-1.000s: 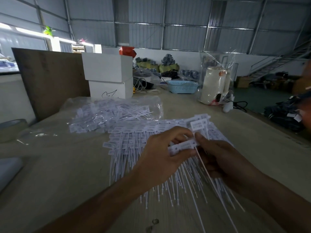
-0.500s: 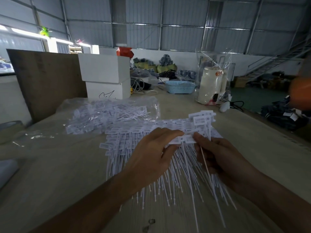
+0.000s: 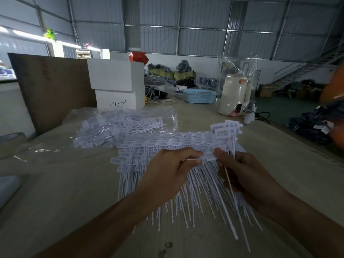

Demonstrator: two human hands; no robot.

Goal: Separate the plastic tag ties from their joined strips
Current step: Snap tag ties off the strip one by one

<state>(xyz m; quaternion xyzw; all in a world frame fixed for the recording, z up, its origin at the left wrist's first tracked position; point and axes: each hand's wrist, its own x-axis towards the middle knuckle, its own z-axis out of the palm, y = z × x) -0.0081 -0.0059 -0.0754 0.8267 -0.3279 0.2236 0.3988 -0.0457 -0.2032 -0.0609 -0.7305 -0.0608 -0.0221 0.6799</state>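
Here the joined strips [image 3: 167,144] of white tag ties lie in a wide fan on the tabletop [image 3: 55,192], label heads toward the far side, thin tails pointing back at the person. Both hands meet over the fan's middle. The left hand [image 3: 167,175] has its grip clamped on a thin white tail, thumb pressed against curled fingers. The right hand [image 3: 240,174] pinches a strip's label end [image 3: 209,155] between thumb and fingers, and several ties [image 3: 226,131] stand up from that hand. Beyond the fan, to the left, lies a clear plastic bag [image 3: 121,125] holding more ties. Behind it sit two stacked white boxes [image 3: 117,84], with a blue basket [image 3: 199,95] farther right.
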